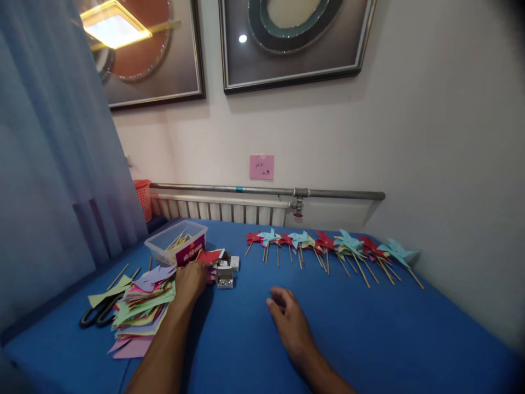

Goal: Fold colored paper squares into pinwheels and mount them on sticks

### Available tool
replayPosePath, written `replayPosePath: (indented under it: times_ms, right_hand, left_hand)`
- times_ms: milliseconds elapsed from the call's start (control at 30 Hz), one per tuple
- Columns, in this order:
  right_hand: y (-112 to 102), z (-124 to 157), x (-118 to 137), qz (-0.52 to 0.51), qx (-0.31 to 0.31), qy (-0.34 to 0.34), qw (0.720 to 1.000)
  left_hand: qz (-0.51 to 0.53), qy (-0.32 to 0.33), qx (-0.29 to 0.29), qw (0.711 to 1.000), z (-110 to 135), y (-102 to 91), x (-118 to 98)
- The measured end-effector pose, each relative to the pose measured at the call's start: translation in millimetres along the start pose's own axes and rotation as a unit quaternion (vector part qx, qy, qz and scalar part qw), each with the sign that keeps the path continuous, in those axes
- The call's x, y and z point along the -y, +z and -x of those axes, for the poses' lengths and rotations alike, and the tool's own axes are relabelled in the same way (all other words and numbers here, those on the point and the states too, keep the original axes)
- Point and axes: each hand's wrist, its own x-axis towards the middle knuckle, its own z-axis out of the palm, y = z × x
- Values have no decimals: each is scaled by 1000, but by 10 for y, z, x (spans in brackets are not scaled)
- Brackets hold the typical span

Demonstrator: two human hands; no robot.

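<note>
leftward reach across a stack of cut paper [143, 306] on the blue table [369, 339].
left hand [191, 280] extended palm down, meeting the red paper piece [209, 256] beside the plastic box [176, 241]; its fingers are hidden, so the grip cannot be told. the piece lies flat, long axis left-right. right hand [287, 320] rests loosely curled, empty.

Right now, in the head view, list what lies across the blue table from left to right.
Scissors → stack of coloured paper → left hand → small silvery box → right hand → row of paper pinwheels.
</note>
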Motion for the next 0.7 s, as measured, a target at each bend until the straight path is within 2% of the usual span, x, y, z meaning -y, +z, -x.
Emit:
replayPosePath:
  times_ms: [267, 433, 533, 633, 700]
  right_hand:
    - [-6, 26, 21, 8, -2, -8, 1000]
    - [-17, 17, 32, 8, -2, -4, 1000]
    - [-18, 16, 24, 3, -2, -4, 1000]
    - [-23, 22, 30, 1, -1, -9, 1000]
    - [-28, 27, 45, 2, 0, -8, 1000]
  left_hand:
    - [-17, -44, -90, 995, 1, -53, 49]
    - [11, -67, -70, 995, 23, -88, 74]
    - [11, -51, -33, 998, 76, -156, 85]
    - [2, -53, -38, 998, 137, -234, 75]
    - [2, -42, -22, 999, 169, -271, 55]
